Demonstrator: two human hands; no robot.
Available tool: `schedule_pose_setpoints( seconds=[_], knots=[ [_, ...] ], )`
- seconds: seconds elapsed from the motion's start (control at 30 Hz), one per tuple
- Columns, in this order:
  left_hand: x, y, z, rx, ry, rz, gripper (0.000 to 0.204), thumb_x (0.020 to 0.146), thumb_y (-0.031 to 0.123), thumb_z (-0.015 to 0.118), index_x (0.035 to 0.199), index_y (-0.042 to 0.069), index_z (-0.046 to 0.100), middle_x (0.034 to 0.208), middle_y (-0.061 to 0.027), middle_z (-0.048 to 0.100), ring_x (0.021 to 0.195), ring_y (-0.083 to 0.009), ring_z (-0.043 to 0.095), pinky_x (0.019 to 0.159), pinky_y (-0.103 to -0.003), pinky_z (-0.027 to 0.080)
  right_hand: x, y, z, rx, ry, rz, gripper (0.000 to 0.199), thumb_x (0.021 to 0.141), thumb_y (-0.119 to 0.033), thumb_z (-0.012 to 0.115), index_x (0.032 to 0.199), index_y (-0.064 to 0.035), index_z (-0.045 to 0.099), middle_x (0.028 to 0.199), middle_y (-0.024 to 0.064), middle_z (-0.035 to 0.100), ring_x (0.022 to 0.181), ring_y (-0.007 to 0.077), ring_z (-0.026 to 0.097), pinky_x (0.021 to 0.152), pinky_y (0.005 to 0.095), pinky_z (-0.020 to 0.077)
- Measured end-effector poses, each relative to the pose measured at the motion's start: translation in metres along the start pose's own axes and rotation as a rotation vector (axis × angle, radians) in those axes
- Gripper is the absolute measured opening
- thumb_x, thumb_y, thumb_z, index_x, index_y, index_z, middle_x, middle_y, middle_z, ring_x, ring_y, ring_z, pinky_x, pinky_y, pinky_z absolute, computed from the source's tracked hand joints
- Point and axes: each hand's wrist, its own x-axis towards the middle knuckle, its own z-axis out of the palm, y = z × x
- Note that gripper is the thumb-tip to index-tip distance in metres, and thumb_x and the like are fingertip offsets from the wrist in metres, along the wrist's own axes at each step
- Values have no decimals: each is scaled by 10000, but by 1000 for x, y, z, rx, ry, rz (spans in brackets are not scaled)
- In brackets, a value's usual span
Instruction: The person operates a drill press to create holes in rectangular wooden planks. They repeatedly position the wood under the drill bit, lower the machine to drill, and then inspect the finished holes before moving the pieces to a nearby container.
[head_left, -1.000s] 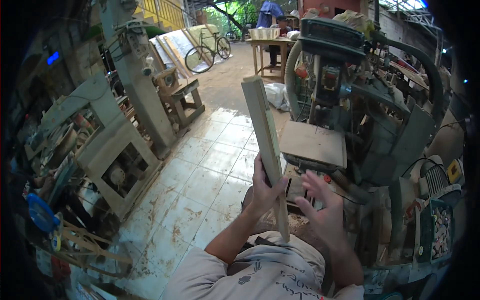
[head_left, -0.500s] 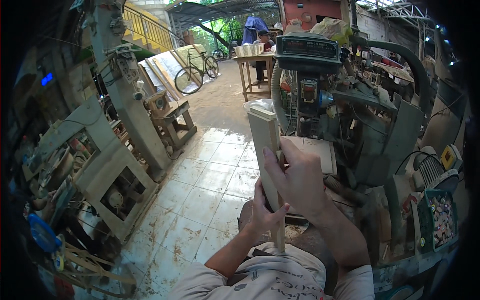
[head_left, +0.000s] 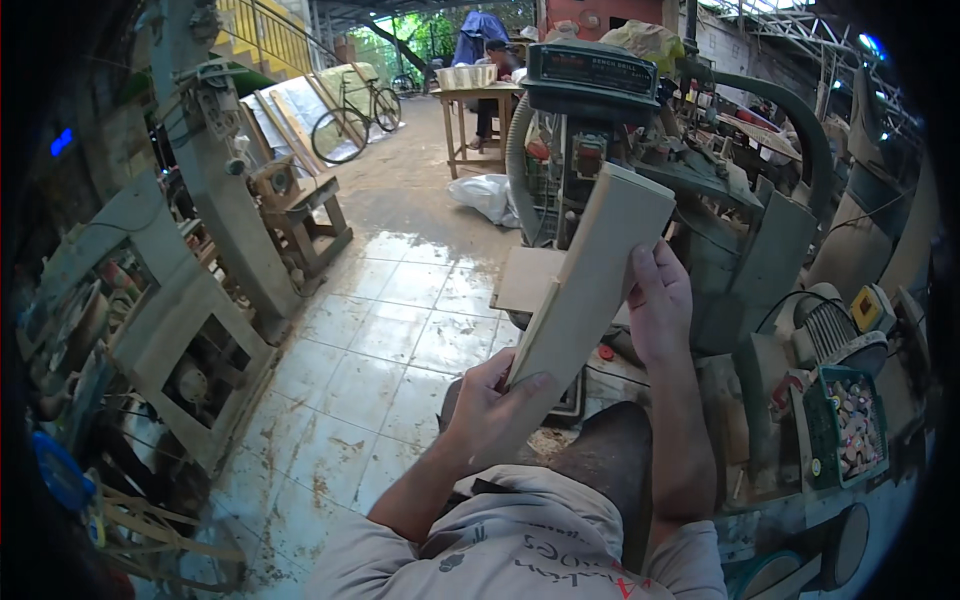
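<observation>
I see the fingers (head_left: 520,388) of my left hand (head_left: 492,408) pinching the lower end of the pale, flat rectangular wooden board (head_left: 590,285). My right hand (head_left: 658,305) presses its fingers together along the board's right edge, higher up. The board's long axis climbs from 7 toward 1 o'clock, tilted right, between both hands. Behind it at 12 o'clock stands the dark green bench drill press (head_left: 600,95), with wet floor tiles (head_left: 400,330) at 9 o'clock.

Your hands gripping pale tan board (head_left: 592,285), plain, unpainted. Dark green drill press (head_left: 600,90) standing behind. Off-white floor tiles (head_left: 390,350) showing brown stains. Green basket (head_left: 845,425) sitting at right. Your light grey shirt (head_left: 520,545) carrying dark lettering. Yellow stair railing (head_left: 262,30) showing far left.
</observation>
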Motion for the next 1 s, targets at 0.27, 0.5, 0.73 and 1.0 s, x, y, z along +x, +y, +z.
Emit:
schedule_pose_setpoints(
  seconds=[0.27, 0.5, 0.73, 1.0],
  knots=[
    [-8, -5, 29, 465, 73, 226, 176, 878, 58, 665, 1035, -19, 643, 794, -85, 659, 689, -101, 613, 612, -260, 490, -11, 16, 13, 27, 588, 59, 583, 962, -603, 410, 1148, -69, 553, 926, 32, 541, 807, 126, 536, 733, 293, 463],
    [-1, -11, 31, 603, 14, 333, 279, 850, 114, 691, 1119, 63, 640, 968, -135, 687, 806, -295, 687, 650, -354, 551, -4, 37, -20, 165, 759, 55, 542, 932, -652, 415, 825, -125, 484, 581, -7, 419, 457, 106, 416, 443, 241, 369],
    [-5, -23, -4, 745, -193, 37, 313, 832, 137, 692, 1132, 65, 637, 999, -145, 684, 851, -321, 671, 732, -380, 541, 3, 49, -52, 351, 860, 69, 562, 929, -665, 392, 690, -156, 384, 483, -18, 335, 398, 108, 356, 379, 232, 310],
    [-15, -6, -46, 780, -123, 79, 270, 777, 41, 739, 1041, 37, 688, 977, -94, 715, 795, -185, 697, 661, -279, 542, -9, 55, -122, 397, 928, 28, 576, 920, -682, 351, 654, -173, 307, 484, -15, 288, 384, 126, 265, 345, 250, 242]
  ],
)
